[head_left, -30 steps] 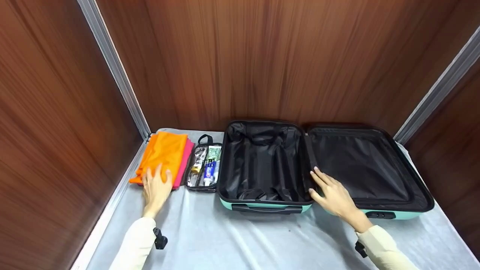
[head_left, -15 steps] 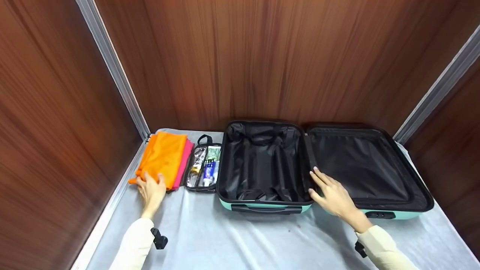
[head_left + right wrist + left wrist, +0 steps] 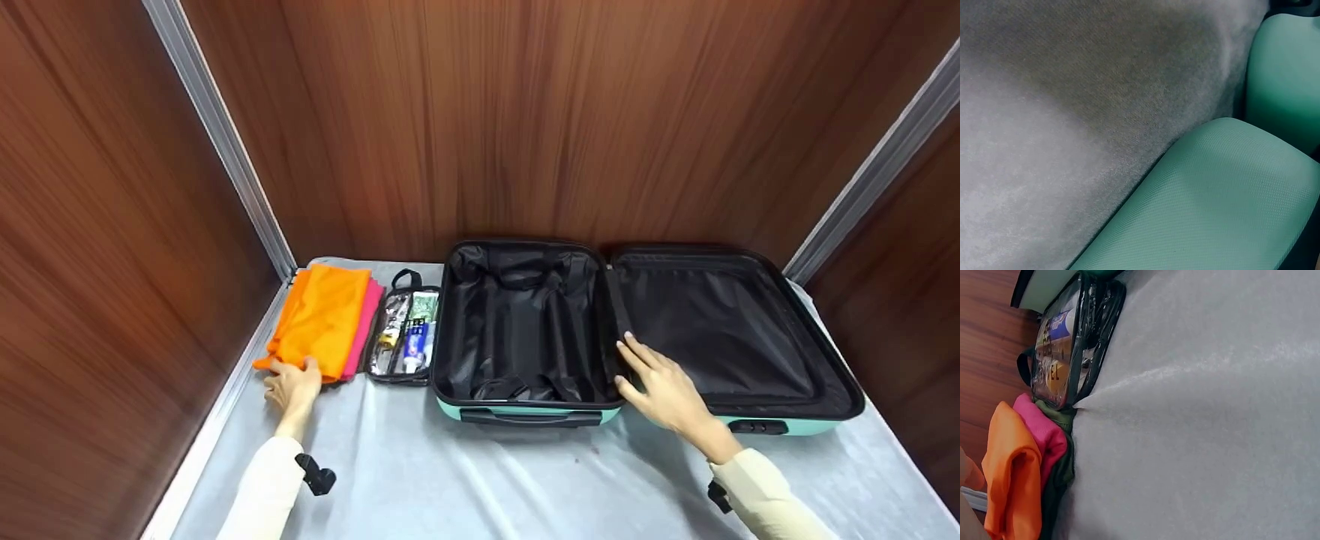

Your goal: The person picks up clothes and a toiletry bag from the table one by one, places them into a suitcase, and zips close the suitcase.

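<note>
My left hand is at the near edge of a folded orange cloth, fingers bent and touching it. Whether they pinch the fabric is hidden. In the left wrist view only a sliver of the hand shows beside the orange fold. Under it lie a pink cloth and a dark green one. An opened mint-green suitcase with black lining lies flat. My right hand rests on its middle edge between the two halves, fingers extended.
Between the cloths and the suitcase lies a clear toiletry bag with black trim, holding tubes. The light grey table covering stretches in front. Wood-patterned panels stand behind and at both sides.
My left hand has slid back toward me and left, from the top of the orange cloth to its near edge, its fingers more bent. The right hand stays put.
</note>
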{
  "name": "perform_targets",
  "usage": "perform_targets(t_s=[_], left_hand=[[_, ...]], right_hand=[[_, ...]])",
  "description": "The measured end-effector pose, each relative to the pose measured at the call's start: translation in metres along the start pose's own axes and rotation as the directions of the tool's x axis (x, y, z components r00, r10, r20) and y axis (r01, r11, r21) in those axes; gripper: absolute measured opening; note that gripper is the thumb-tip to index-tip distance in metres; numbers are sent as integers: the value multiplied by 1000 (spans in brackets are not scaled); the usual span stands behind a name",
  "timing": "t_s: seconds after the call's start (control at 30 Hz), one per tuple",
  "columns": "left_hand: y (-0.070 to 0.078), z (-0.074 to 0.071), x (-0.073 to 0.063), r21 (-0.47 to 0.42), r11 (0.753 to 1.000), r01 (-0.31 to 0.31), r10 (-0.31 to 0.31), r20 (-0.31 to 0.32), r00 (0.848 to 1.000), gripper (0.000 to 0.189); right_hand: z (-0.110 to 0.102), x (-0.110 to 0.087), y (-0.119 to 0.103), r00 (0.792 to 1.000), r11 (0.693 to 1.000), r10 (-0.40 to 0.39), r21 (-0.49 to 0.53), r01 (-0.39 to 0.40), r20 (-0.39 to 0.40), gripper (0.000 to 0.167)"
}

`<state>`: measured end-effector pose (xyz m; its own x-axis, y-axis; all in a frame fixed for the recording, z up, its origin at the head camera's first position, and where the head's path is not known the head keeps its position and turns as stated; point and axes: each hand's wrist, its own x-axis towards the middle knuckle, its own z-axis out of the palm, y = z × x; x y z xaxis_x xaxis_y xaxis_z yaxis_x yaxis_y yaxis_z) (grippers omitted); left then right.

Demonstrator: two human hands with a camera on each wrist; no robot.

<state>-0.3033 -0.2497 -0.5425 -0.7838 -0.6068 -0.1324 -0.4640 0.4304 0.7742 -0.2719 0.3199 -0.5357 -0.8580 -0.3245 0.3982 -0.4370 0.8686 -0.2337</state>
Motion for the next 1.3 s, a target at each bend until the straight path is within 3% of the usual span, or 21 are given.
perform_targets(t_s=[0.27,0.53,0.63,0.77,0.9,0.97,1.03,1.13,1.17,1.2,1.3], left_hand=[[-3,-2,-3,-143,986,82,-75,55,996,66],[-4,-1,-3,-338,933,128,-97,106,990,69],[-3,-1,-3,-437,887,147,-102,124,987,70],[-1,0,-1,-580,799,160,-95,140,986,69],[3,1,1,-584,795,166,-132,101,986,70],[5,2,2,-607,774,181,-144,110,984,71],[6,3,3,-661,723,200,-146,137,980,74],[7,4,6,-756,610,235,-133,195,972,78],[7,3,7,-768,594,240,-133,201,971,78],[6,3,7,-778,582,238,-130,200,971,76],[5,2,9,-783,579,227,-121,193,974,67]], right_hand=[[1,1,0,999,1000,-15,6,15,-32,56],[2,0,0,1000,1000,-12,4,12,-17,57],[1,1,0,1000,1000,-12,3,12,-20,57],[1,1,0,1000,1000,-7,1,7,-21,57],[0,1,1,1000,1000,-3,3,3,-12,57],[0,0,1,1000,1000,-3,1,3,-12,57],[0,0,0,1000,1000,-7,1,7,-17,56],[0,0,0,1000,1000,-15,-2,15,-24,56],[0,1,0,1000,1000,-16,-1,16,-23,56],[0,1,0,1000,1000,-15,-1,15,-21,56],[0,1,0,1000,1000,-7,0,7,-17,57]])
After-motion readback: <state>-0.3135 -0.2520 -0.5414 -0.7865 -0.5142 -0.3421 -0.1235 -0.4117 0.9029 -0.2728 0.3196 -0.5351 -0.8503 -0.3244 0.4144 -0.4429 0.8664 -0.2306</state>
